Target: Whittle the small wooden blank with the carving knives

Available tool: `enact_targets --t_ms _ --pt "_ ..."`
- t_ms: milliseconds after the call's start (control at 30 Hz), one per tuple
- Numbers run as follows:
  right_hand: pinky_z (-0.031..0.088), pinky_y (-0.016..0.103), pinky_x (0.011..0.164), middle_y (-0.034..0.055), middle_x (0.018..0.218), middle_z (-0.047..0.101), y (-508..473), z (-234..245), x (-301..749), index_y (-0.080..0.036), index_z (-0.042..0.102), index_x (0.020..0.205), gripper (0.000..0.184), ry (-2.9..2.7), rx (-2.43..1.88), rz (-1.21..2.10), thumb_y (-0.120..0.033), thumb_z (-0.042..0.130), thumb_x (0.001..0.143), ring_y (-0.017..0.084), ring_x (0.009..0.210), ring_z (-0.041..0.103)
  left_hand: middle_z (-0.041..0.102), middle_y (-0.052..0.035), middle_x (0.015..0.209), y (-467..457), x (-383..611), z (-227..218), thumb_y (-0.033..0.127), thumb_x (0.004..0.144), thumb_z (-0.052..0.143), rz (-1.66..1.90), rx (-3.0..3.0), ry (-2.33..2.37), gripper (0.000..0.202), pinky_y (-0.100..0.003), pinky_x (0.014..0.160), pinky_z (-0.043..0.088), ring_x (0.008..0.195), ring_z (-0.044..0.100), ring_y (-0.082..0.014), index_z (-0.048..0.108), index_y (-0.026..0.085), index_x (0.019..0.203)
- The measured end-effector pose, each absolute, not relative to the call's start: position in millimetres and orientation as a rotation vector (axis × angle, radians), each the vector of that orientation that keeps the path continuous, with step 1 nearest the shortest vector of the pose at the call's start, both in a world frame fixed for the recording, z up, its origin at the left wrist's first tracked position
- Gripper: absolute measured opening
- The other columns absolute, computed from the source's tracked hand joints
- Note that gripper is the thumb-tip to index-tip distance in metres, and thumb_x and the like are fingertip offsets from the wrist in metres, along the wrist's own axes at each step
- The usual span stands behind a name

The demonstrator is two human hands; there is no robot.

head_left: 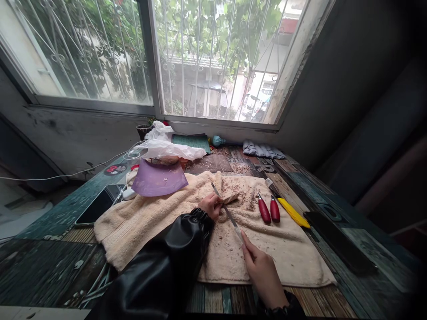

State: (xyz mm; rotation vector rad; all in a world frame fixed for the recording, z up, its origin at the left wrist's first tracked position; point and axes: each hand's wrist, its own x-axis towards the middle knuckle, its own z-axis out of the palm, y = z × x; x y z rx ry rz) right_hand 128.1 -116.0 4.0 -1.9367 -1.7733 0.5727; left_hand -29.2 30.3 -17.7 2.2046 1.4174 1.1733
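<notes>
My left hand point(211, 205), in a black sleeve, is closed round a small piece of carved wood point(231, 198) held over a beige towel point(160, 218). My right hand point(260, 266) grips the pale handle of a long thin file point(224, 206), whose metal shaft lies slanted across the wood. Wood shavings are scattered on the towel around the wood piece.
Two red-handled tools point(268, 211) and a yellow knife point(293, 212) lie on the towel's right side. A purple sheet point(158, 178), a phone point(100, 203), a white plastic bag point(170, 149) and a long black case point(340, 242) rest on the worn wooden table point(50, 262) below a barred window.
</notes>
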Motion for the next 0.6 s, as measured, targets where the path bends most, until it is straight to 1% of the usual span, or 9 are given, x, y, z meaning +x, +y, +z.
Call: enact_targets --t_ms 167,367,467,600 --pt "0.044 0.025 0.072 0.0097 0.097 0.064 -111.0 4.2 127.9 -0.021 0.047 0.121 0.042 -1.739 -1.946 0.565 -0.029 0.033 0.082 0.02 0.087 0.061 0.059 0.0002 0.074 32.7 -31.8 -19.1 0.014 0.065 0.057 1.199 2.143 1.286 0.009 -0.021 0.059 0.048 0.066 0.055 -0.0105 0.058 0.018 0.073" --pt "0.043 0.024 0.076 0.0087 0.111 0.056 -99.1 5.4 129.9 -0.018 0.05 0.117 0.042 -1.679 -1.875 0.66 -0.032 0.035 0.081 0.019 0.096 0.056 0.06 -0.0014 0.074 32.8 -33.5 -15.9 0.012 0.065 0.058 1.201 2.096 1.255 0.007 -0.019 0.056 0.047 0.064 0.055 -0.0096 0.06 0.015 0.071" --pt "0.043 0.025 0.077 0.0087 0.111 0.055 -95.0 5.4 129.3 -0.017 0.051 0.116 0.041 -1.667 -1.846 0.657 -0.032 0.035 0.081 0.019 0.098 0.055 0.06 -0.0012 0.074 34.3 -33.8 -16.4 0.013 0.065 0.059 1.197 2.085 1.275 0.007 -0.018 0.054 0.047 0.062 0.055 -0.0091 0.06 0.015 0.072" --pt "0.043 0.026 0.077 0.0088 0.107 0.058 -88.7 4.2 126.1 -0.018 0.052 0.115 0.04 -1.644 -1.813 0.66 -0.03 0.038 0.079 0.02 0.095 0.057 0.061 -0.0004 0.073 36.5 -33.7 -19.1 0.014 0.064 0.06 1.208 2.085 1.258 0.008 -0.018 0.055 0.048 0.061 0.055 -0.0085 0.061 0.016 0.071"
